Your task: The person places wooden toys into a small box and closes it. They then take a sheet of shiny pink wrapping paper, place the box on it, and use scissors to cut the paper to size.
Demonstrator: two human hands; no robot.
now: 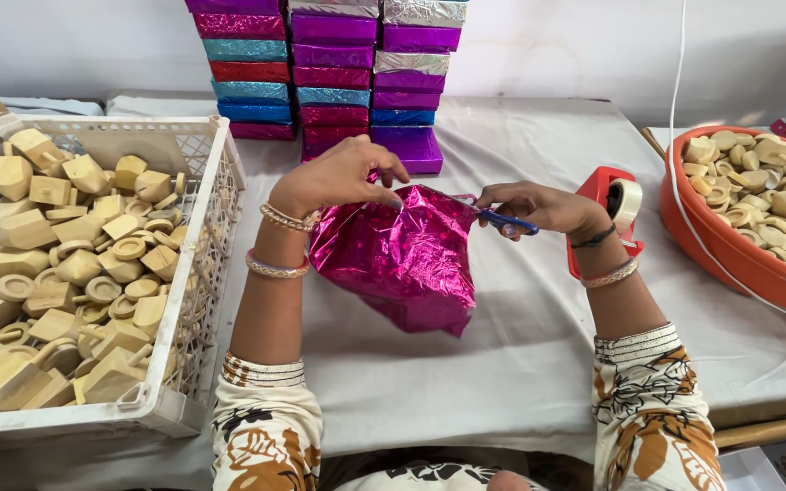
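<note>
Centre of frame: left hand point(338, 177) pinches the top edge of a crumpled magenta foil sheet point(402, 259), fingers closed on it, holding it up off the white table cloth point(502, 364). Right hand point(539, 207) is closed round blue-handled scissors point(507, 221), blades at the foil's upper right edge; can't tell how far the blades are apart. Foil hangs slack and wrinkled btwn the hands, lower part resting on the cloth. Red tape dispenser point(607, 214) sits just behind the right wrist. Left of frame, a white plastic crate point(184, 273) full of pale wooden pieces; right edge, an orange tub point(730, 259) w/ more of them. Top centre, stacks of foil-wrapped boxes point(329, 73) in purple, red, blue, silver. Risks, as I judge them: foil is thin and bunched, so scissors could snag and tear a ragged line rather than cut clean; slack sheet may fold under the blades and get cut double; left fingertips are close to the cut line, so a slip could nick them; right elbow/wrist could knock the dispenser.
</note>
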